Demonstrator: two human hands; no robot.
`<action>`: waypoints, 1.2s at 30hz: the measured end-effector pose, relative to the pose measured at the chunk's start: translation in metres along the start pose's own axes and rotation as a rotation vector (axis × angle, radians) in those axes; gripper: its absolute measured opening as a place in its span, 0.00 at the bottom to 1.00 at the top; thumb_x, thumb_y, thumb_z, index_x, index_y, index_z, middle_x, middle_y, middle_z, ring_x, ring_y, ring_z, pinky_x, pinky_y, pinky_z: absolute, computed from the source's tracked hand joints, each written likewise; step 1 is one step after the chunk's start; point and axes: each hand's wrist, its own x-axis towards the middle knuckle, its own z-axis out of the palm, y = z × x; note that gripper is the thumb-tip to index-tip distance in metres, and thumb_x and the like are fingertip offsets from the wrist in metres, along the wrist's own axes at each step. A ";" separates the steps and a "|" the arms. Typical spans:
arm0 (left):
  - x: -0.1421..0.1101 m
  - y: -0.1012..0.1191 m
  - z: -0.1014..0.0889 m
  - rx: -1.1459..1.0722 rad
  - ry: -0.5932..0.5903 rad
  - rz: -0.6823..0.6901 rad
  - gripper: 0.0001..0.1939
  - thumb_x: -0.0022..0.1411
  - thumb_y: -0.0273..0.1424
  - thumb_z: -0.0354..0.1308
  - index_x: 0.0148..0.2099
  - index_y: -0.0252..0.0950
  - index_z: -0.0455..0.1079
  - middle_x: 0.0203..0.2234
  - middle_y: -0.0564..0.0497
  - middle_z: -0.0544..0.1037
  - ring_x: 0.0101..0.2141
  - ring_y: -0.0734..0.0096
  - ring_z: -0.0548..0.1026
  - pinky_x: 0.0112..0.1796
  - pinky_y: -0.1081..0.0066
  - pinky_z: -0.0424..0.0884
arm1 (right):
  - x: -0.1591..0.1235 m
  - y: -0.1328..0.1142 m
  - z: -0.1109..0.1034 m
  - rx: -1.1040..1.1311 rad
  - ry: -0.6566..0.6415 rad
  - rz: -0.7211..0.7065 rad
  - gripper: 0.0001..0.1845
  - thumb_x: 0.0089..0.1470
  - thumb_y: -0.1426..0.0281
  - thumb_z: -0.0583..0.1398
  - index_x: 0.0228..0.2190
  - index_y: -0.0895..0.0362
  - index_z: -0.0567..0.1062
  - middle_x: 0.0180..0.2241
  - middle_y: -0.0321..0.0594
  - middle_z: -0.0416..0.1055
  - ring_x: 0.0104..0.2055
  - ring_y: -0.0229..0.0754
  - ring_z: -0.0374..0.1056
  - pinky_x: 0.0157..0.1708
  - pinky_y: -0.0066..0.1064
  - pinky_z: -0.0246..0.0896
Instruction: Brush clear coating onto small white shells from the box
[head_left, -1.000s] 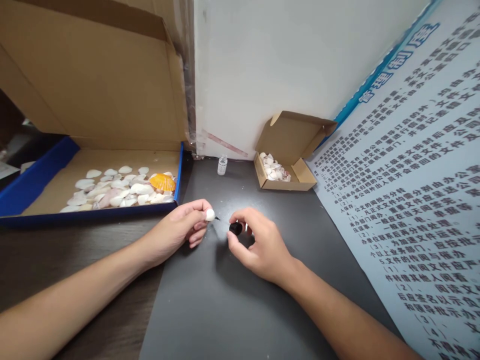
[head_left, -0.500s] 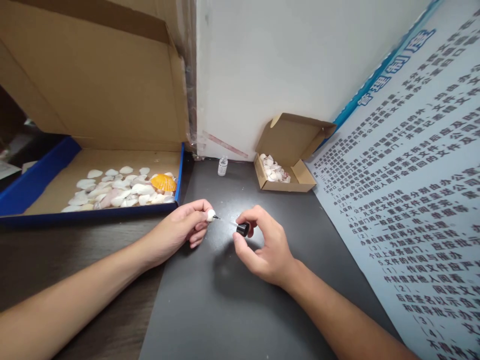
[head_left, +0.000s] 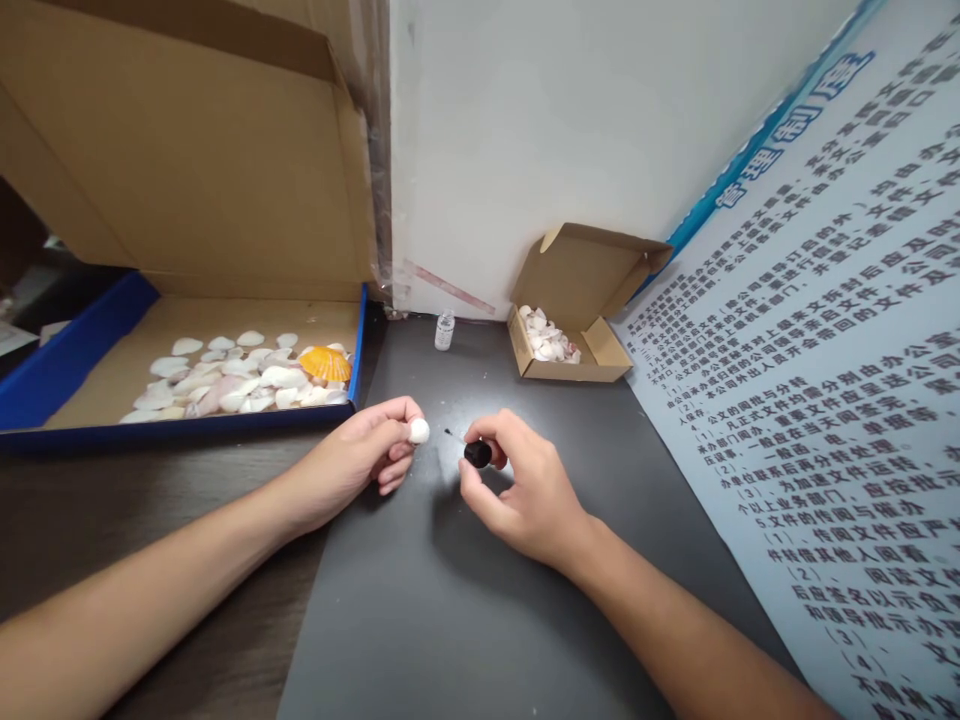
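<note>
My left hand (head_left: 382, 445) pinches a small white shell (head_left: 418, 431) between thumb and forefinger. Facing it, my right hand (head_left: 517, 475) grips a black bottle cap with a thin brush (head_left: 478, 454) by its cap. The dark brush tip points up and left, and a small gap separates it from the shell. Farther back on the dark grey mat stands a small clear bottle (head_left: 444, 331) with a pale label, upright and apart from both hands.
A blue-edged cardboard box (head_left: 360, 345) at left holds several white shells and an orange scallop shell (head_left: 326, 364). At the back right a smaller open box (head_left: 615, 350) contains white shells. A white panel (head_left: 525, 120) rises behind, and a printed poster (head_left: 825, 380) slants along the right.
The brush tip has come away from the shell, and the cap has tilted in my right hand, which has shifted slightly left. My left hand keeps its hold on the shell.
</note>
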 end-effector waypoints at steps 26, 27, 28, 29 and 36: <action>0.000 0.000 0.000 0.006 -0.010 -0.008 0.05 0.61 0.28 0.53 0.32 0.37 0.62 0.18 0.61 0.56 0.16 0.81 0.54 0.19 0.79 0.57 | 0.000 -0.001 -0.001 -0.030 -0.090 0.019 0.05 0.56 0.71 0.57 0.37 0.54 0.68 0.30 0.35 0.69 0.26 0.36 0.62 0.28 0.28 0.59; 0.000 0.000 0.000 0.010 -0.010 -0.007 0.05 0.62 0.28 0.53 0.31 0.37 0.62 0.18 0.61 0.56 0.16 0.81 0.54 0.19 0.79 0.56 | 0.000 -0.001 0.000 -0.074 -0.117 0.054 0.04 0.57 0.72 0.57 0.37 0.54 0.69 0.30 0.35 0.70 0.26 0.36 0.62 0.27 0.28 0.58; 0.000 0.000 0.000 0.014 -0.009 -0.006 0.06 0.62 0.28 0.53 0.31 0.37 0.62 0.18 0.61 0.56 0.17 0.81 0.54 0.19 0.79 0.56 | 0.000 0.000 0.000 -0.114 -0.130 0.092 0.04 0.56 0.72 0.57 0.37 0.54 0.69 0.31 0.36 0.70 0.26 0.36 0.62 0.26 0.28 0.57; 0.000 0.000 0.000 0.017 -0.008 -0.006 0.06 0.62 0.28 0.53 0.31 0.37 0.62 0.18 0.61 0.56 0.17 0.81 0.54 0.19 0.79 0.56 | 0.000 0.000 0.000 -0.137 -0.125 0.121 0.04 0.56 0.72 0.57 0.37 0.54 0.69 0.31 0.36 0.70 0.26 0.36 0.62 0.26 0.28 0.57; -0.001 0.000 0.000 -0.004 -0.008 -0.003 0.05 0.61 0.29 0.54 0.32 0.37 0.62 0.18 0.61 0.57 0.16 0.81 0.54 0.19 0.79 0.57 | -0.001 -0.003 -0.002 0.037 -0.014 -0.004 0.05 0.55 0.71 0.58 0.37 0.54 0.68 0.28 0.34 0.68 0.25 0.35 0.62 0.27 0.28 0.60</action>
